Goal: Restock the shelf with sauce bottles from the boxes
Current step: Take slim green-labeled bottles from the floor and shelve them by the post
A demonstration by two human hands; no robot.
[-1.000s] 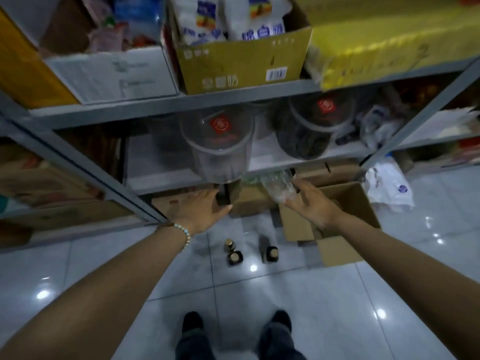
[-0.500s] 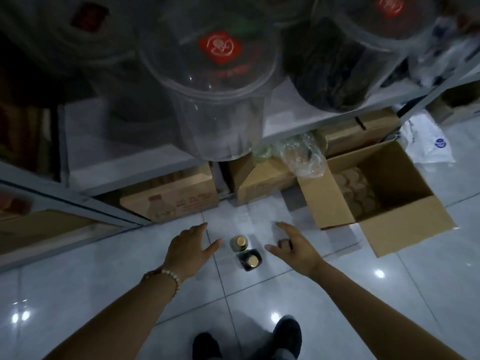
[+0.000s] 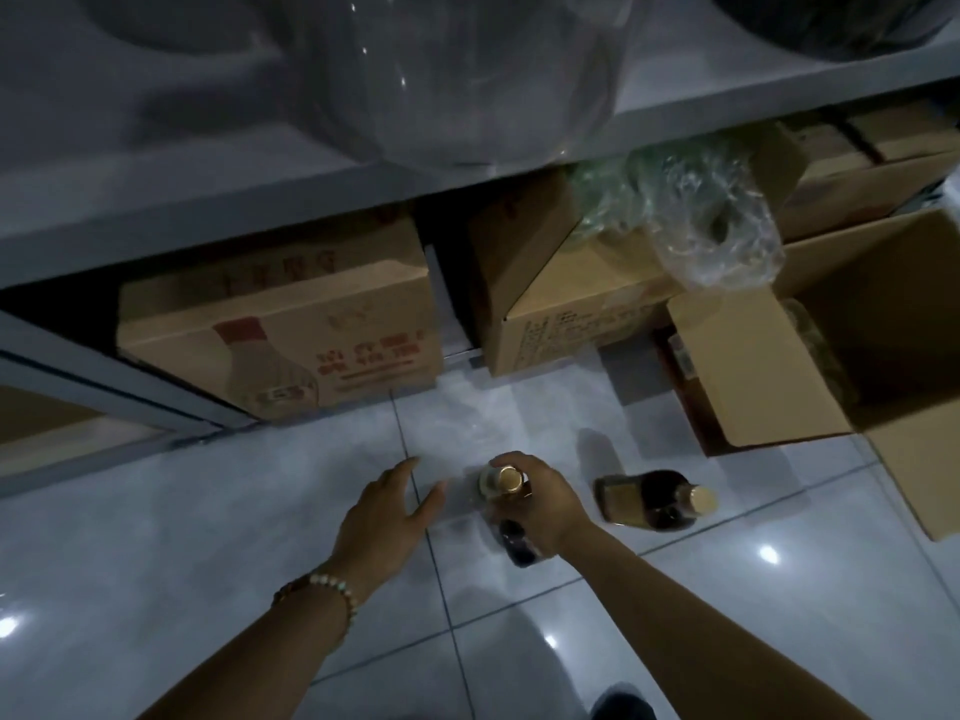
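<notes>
Down on the tiled floor [image 3: 208, 537], the right hand [image 3: 537, 506] curls round the neck of a gold-capped sauce bottle [image 3: 509, 479]. The left hand [image 3: 384, 517] hovers just beside it, fingers spread, holding nothing. A second bottle [image 3: 654, 498] stands nearby to the right, before the open box [image 3: 769, 376]. Closed cartons [image 3: 322, 324] sit under the shelf [image 3: 208, 210].

Right hand [image 3: 545, 506] grips sauce bottle [image 3: 509, 479] neck; left hand [image 3: 382, 517] spread beside; second bottle [image 3: 652, 498] on floor.

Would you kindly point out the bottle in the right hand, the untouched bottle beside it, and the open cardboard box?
gripped bottle [image 3: 509, 479]: head view, on its gold cap.
untouched bottle [image 3: 649, 498]: head view, on its dark body.
open cardboard box [image 3: 753, 376]: head view, on its folded-out flap.
</notes>
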